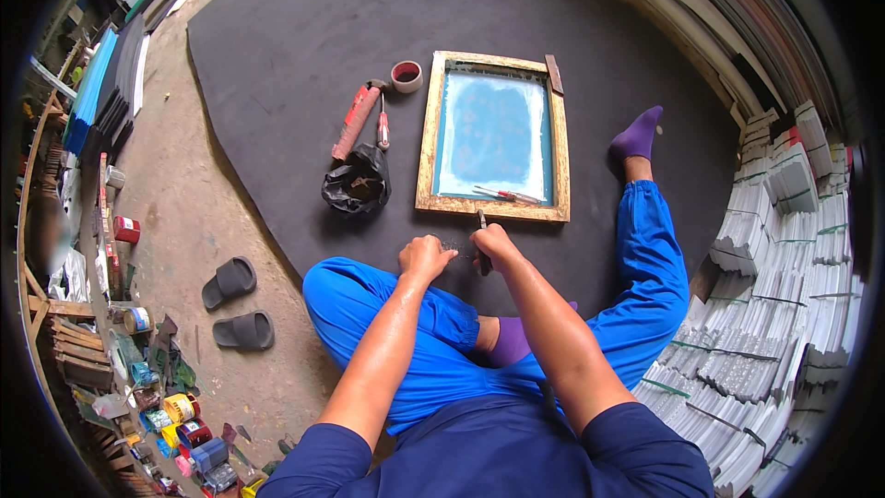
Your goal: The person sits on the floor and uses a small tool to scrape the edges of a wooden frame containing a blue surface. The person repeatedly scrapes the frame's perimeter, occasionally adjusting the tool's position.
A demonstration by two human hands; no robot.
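My left hand (426, 258) is closed, its thumb and fingers pinched toward a small greyish, see-through patch that I cannot make out. Just to its right, my right hand (494, 247) grips a slim dark-handled tool (481, 218); its exact kind does not show. Both hands are above the black mat, close to the near edge of a wooden screen-printing frame (429, 129). Blue mesh with a whitish border fills the frame. On the mesh near the frame's lower edge lie thin red-and-silver tools (505, 194). A dark brown strip (553, 75) rests against the frame's upper right corner.
Left of the frame are a tape roll (407, 77), a red tube (356, 122), a red-handled tool (383, 129) and a black plastic bag (358, 186). Sandals (230, 283) sit off the black mat (304, 28). Bundled white stacks (784, 286) line the right; paint cans (181, 407) crowd the left.
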